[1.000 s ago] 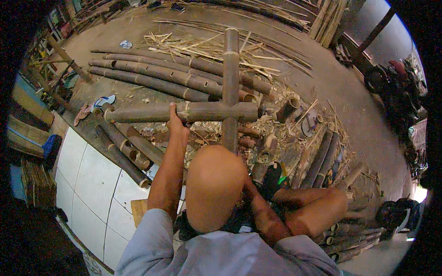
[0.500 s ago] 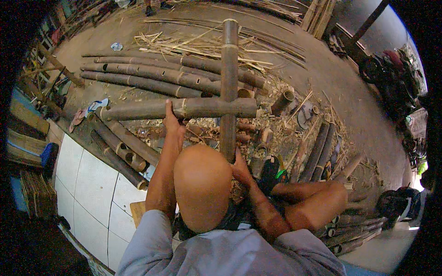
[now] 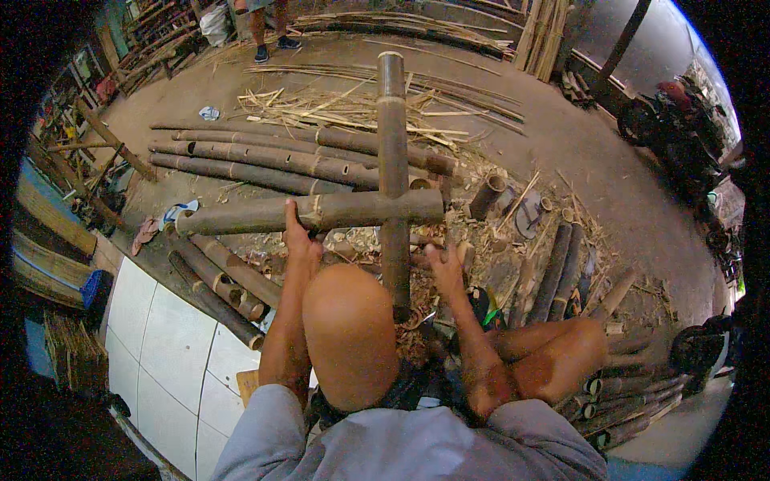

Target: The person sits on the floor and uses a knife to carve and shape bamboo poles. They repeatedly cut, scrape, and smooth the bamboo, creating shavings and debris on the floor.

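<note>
Two thick bamboo poles form a cross in front of me. The crosswise bamboo pole (image 3: 241,216) lies level, and my left hand (image 3: 298,239) grips it near the joint from below. The long bamboo pole (image 3: 393,144) points away from me, over the crosswise one. My right hand (image 3: 443,268) is beside the near end of the long pole, fingers spread, holding nothing. My bare knee (image 3: 349,321) rises between my arms and hides the near end of the long pole.
Several bamboo poles (image 3: 265,156) lie on the dirt floor beyond the cross, with split strips and shavings (image 3: 337,104) around. Short bamboo sections (image 3: 220,280) lean at the left by white floor tiles (image 3: 160,337). More cut pieces (image 3: 561,272) lie at the right. A person's legs (image 3: 265,28) stand far off.
My right hand has come into view beside the long pole with fingers spread. My left hand keeps its hold on the crosswise pole. The view has shifted slightly.
</note>
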Motion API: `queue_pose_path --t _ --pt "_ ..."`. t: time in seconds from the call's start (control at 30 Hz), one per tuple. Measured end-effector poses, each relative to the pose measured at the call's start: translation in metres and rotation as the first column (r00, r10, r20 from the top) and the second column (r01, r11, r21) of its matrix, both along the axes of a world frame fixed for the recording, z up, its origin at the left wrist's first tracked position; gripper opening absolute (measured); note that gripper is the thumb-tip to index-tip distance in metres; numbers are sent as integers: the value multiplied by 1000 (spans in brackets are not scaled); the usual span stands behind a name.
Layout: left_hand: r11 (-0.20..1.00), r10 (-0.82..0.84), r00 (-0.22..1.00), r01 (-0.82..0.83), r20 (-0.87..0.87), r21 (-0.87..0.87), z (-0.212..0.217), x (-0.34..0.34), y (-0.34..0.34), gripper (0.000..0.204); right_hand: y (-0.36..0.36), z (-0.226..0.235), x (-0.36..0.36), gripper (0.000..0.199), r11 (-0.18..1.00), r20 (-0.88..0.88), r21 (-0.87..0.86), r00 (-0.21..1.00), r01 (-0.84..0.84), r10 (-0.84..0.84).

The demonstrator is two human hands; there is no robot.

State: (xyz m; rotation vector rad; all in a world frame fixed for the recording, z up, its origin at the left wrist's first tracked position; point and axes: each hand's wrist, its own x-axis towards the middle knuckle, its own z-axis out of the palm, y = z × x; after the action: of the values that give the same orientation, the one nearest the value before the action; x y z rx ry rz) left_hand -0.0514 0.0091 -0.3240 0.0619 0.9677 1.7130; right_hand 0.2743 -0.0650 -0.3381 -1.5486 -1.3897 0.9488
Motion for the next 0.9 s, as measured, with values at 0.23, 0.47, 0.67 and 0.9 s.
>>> queue_pose_path --t 0.23,0.47,0.67,0.9 --pt "998 -53 998 52 -24 -20 20 7 -5 68 49 49 6 76 993 -182 117 983 -17 39" --pt "982 -166 986 168 -31 86 68 14 -29 68 91 48 25 65 957 -17 290 1000 -3 8" --pt "970 -123 986 144 -114 196 66 7 -46 72 86 74 33 62 937 -36 350 999 8 5" --pt "914 92 917 77 -388 399 68 4 -46 81 58 115 39 60 901 -102 432 995 25 21"
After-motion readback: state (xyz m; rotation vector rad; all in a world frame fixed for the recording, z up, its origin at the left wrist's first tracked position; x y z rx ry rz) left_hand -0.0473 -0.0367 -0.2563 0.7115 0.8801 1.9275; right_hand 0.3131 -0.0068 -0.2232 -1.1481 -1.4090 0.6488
